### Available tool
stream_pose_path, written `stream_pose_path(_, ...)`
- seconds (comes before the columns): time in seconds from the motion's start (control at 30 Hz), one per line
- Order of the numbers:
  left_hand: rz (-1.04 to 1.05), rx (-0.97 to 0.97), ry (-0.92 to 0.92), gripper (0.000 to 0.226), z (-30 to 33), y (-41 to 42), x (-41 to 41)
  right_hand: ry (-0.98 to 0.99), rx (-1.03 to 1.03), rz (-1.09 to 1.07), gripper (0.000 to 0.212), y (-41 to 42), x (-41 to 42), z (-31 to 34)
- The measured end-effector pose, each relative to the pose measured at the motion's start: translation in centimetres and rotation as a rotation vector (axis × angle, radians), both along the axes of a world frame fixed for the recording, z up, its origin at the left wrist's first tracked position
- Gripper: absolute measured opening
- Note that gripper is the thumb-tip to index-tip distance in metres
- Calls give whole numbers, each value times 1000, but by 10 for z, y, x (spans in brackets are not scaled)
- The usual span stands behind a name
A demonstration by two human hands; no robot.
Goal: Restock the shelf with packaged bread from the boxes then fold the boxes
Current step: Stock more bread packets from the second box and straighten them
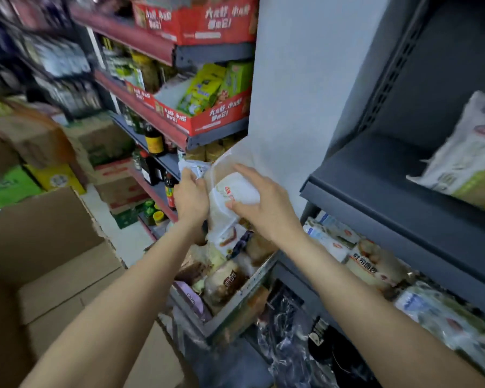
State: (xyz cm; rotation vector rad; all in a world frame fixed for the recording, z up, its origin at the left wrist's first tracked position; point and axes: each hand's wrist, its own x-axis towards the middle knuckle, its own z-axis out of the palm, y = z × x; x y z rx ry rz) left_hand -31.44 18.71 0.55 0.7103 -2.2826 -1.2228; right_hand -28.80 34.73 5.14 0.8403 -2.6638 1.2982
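I am standing with the open cardboard box (53, 275) at my left and the dark shelf (375, 197) at my right, working over the metal basket (244, 298) crowded with bread packs between them. I am holding 1 white packaged bread (233, 197) upright above that basket with 2 hands: my left hand (191, 194) is pinching its crimped top, and my right hand (259, 203) is curling around its side. I am judging it best to support the loaf from the side, not squeeze it, and seat it label outward.
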Motion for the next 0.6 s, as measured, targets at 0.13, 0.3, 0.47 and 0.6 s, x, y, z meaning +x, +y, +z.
stream_pose_path(0.13, -37, -44, 106, 14, 77, 28, 39, -84, -247, 82, 81, 45, 40, 53)
stream_pose_path(0.3, -326, 36, 141, 17, 144, 83, 57, -82, -524, 71, 66, 102, 62, 109)
stream_pose_path(0.47, -600, 229, 74, 32, 182, 164, 64, -165, -597, -118, 96, 154, 60, 124)
stream_pose_path(0.6, -821, 159, 10, 16, 191, 211, 53, -127, -681, -334, 85, 198, 60, 127)
